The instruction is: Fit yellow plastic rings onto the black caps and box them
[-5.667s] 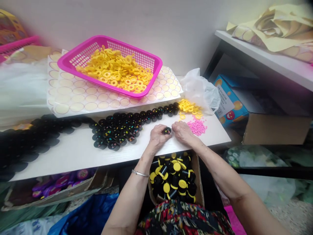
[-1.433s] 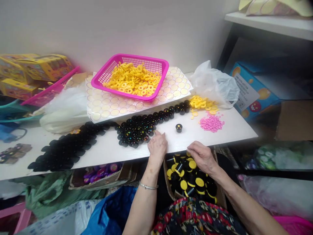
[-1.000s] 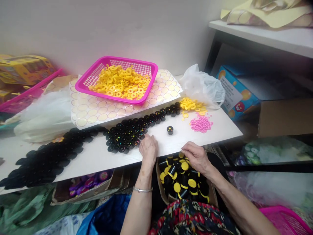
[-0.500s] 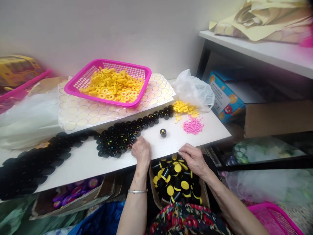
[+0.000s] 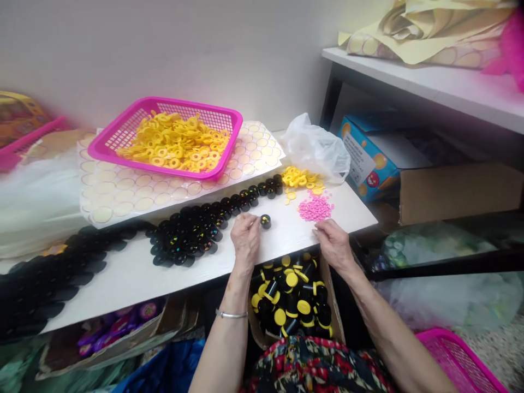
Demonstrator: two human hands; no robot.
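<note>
A single small black cylindrical container (image 5: 266, 221) with bits of yellow in its top stands apart on the white table. My left hand (image 5: 246, 240) is closed, its fingertips right at that container's left side; I cannot tell whether they touch it or hold something tiny. My right hand (image 5: 334, 243) has thumb and forefinger pinched together just in front of a heap of tiny pink beads (image 5: 316, 208); whatever lies in the pinch is too small to make out. Behind the beads is a small pile of yellow ring-shaped pieces (image 5: 301, 178). Many more black containers (image 5: 186, 234) stand in rows to the left.
A pink basket (image 5: 164, 167) of yellow ring pieces rests on a circle-patterned sheet (image 5: 143, 203). A carton (image 5: 256, 330) of black containers with yellow bases sits below the table edge. A clear plastic bag (image 5: 313, 147) and blue box (image 5: 364, 158) stand right.
My left hand has moved from beside the grouped containers to the single one. My right hand has gone forward from the table's edge to the pink beads. The view has shifted slightly.
</note>
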